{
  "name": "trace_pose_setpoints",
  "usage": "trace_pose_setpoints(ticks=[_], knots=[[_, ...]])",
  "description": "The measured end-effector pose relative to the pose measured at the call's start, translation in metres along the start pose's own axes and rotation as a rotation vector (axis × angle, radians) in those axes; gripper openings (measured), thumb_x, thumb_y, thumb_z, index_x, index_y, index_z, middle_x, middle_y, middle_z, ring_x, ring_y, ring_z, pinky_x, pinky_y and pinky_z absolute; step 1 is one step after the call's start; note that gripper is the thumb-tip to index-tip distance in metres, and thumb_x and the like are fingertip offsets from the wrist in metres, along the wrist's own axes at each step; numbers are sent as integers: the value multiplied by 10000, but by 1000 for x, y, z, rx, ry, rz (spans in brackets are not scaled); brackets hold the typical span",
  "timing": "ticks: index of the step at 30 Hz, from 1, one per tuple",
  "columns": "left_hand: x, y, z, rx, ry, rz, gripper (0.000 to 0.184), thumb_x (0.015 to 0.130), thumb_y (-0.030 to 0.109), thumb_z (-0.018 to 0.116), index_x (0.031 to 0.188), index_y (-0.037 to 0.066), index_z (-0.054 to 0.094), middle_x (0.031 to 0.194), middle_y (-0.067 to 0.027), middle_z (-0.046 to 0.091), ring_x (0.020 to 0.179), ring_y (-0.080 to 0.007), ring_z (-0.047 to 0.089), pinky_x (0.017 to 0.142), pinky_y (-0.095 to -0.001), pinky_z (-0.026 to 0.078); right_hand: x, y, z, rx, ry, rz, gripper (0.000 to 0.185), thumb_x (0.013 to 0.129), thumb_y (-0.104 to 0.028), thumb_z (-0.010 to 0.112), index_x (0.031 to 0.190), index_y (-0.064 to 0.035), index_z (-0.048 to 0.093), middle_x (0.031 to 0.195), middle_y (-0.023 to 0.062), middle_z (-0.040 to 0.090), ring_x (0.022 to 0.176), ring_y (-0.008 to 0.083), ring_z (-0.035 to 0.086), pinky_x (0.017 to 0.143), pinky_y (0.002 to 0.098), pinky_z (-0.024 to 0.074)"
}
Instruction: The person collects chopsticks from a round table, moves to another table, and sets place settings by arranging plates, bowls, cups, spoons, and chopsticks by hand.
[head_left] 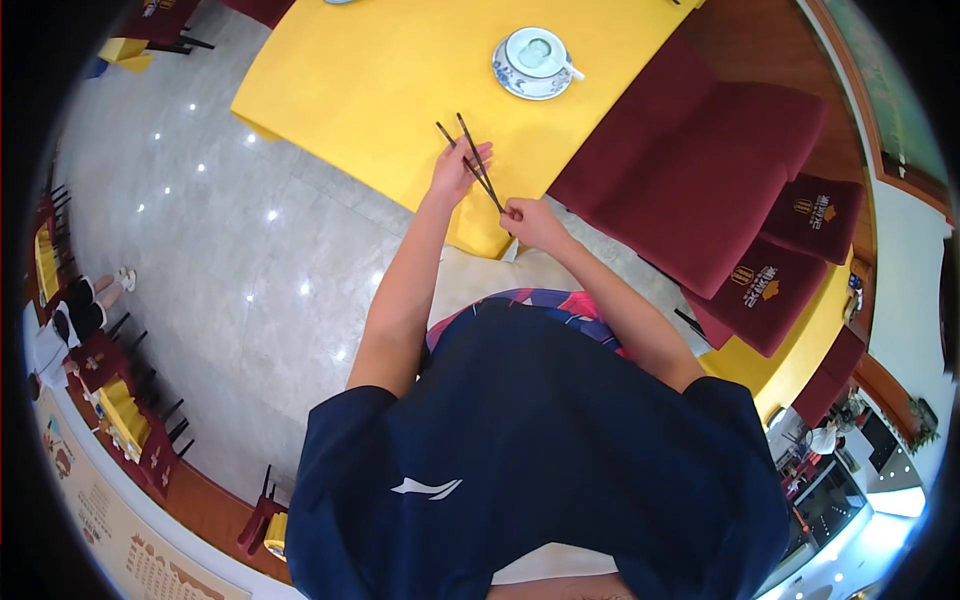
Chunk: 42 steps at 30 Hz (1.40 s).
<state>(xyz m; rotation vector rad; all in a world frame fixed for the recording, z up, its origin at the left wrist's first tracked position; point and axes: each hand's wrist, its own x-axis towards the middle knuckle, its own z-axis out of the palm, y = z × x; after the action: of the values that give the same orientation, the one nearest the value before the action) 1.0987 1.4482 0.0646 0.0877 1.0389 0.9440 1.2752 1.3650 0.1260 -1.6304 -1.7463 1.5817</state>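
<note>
A pair of dark chopsticks [487,184] runs between my hands above the near part of the yellow tablecloth. Their far ends spread apart past my left hand [457,174], which has them resting between thumb and fingers, the fingertips partly stretched out. At the near end, where the two sticks come together, my right hand [537,223] pinches them with its fingers curled. Beyond my hands stands a white bowl [514,43] on a blue-patterned saucer [541,95], with a white spoon [573,70] at its right side.
The yellow-covered table [360,70] stretches ahead. Maroon-covered chairs [690,190] stand close on my right, with another yellow table [790,355] behind them. Grey shiny floor [200,220] lies to the left. A person [75,320] is at the far left, among more tables.
</note>
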Motion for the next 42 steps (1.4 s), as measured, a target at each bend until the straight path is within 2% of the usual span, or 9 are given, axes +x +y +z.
trace_pose_setpoints(ticks=[11, 13, 16, 26, 29, 36, 39, 40, 42], knots=[[17, -34, 12, -533, -18, -9, 226, 1047, 283, 348, 969, 100, 454, 716, -6, 392, 577, -115, 349, 532, -266, 334, -52, -33, -38, 387, 77, 382, 202, 906, -185, 599, 808, -11, 624, 638, 71, 614, 505, 138, 597, 462, 288, 451], [20, -38, 2, -540, -36, -14, 236, 1044, 297, 356, 938, 108, 448, 705, -4, 390, 572, -114, 346, 530, -263, 333, -59, -31, -41, -172, 237, 32, 205, 896, -222, 592, 939, -38, 670, 731, 171, 648, 663, 316, 655, 612, 396, 523], [34, -57, -23, -706, -165, -94, 331, 1025, 362, 387, 798, 124, 428, 645, 16, 368, 556, -109, 327, 525, -251, 324, -70, -24, -49, -295, 357, -42, 219, 880, -234, 590, 981, -64, 684, 837, 206, 658, 787, 391, 633, 731, 447, 515], [42, -41, -14, -943, -287, -216, 341, 1036, 298, 337, 832, 37, 422, 789, -76, 445, 673, -194, 425, 648, -304, 429, -53, -88, -62, -229, 475, -63, 241, 883, -175, 559, 816, 42, 639, 810, 214, 628, 790, 383, 640, 735, 445, 526], [20, -28, 3, -371, -307, -245, 415, 1041, 389, 287, 1037, 35, 503, 1022, -120, 558, 1003, -237, 531, 911, -348, 442, -48, -125, -72, -184, 505, -201, 188, 865, -157, 578, 881, 15, 651, 810, 165, 619, 780, 353, 629, 711, 428, 510], [8, -2, -4, 146, -169, -286, 467, 1017, 451, 354, 1062, 59, 603, 1092, -86, 618, 959, -185, 593, 775, -319, 498, 4, -112, -56, -624, 383, -339, 168, 865, -166, 579, 860, -20, 662, 796, 83, 631, 772, 270, 651, 714, 365, 541], [-5, 21, -28, 1201, 49, 358, 194, 941, 174, 564, 1014, 15, 648, 948, -99, 676, 848, -174, 647, 683, -294, 505, 18, -112, -49, -612, 426, -579, 149, 864, -160, 589, 878, -24, 650, 819, 70, 633, 791, 253, 639, 732, 361, 536], [-26, 36, -18, 1210, 92, 361, 194, 941, 174, 564, 1014, 15, 648, 948, -99, 676, 848, -174, 647, 683, -294, 505, 23, -116, -48, -584, 410, -607, 149, 864, -160, 589, 878, -24, 650, 819, 70, 633, 791, 253, 639, 732, 361, 536], [-83, 65, 63, 1043, -78, 892, 182, 867, 23, 626, 1044, -7, 658, 988, -116, 681, 901, -186, 650, 739, -298, 513, 26, -124, -57, -279, 473, -513, 142, 861, -148, 597, 900, -20, 642, 831, 106, 629, 790, 289, 627, 714, 376, 524]])
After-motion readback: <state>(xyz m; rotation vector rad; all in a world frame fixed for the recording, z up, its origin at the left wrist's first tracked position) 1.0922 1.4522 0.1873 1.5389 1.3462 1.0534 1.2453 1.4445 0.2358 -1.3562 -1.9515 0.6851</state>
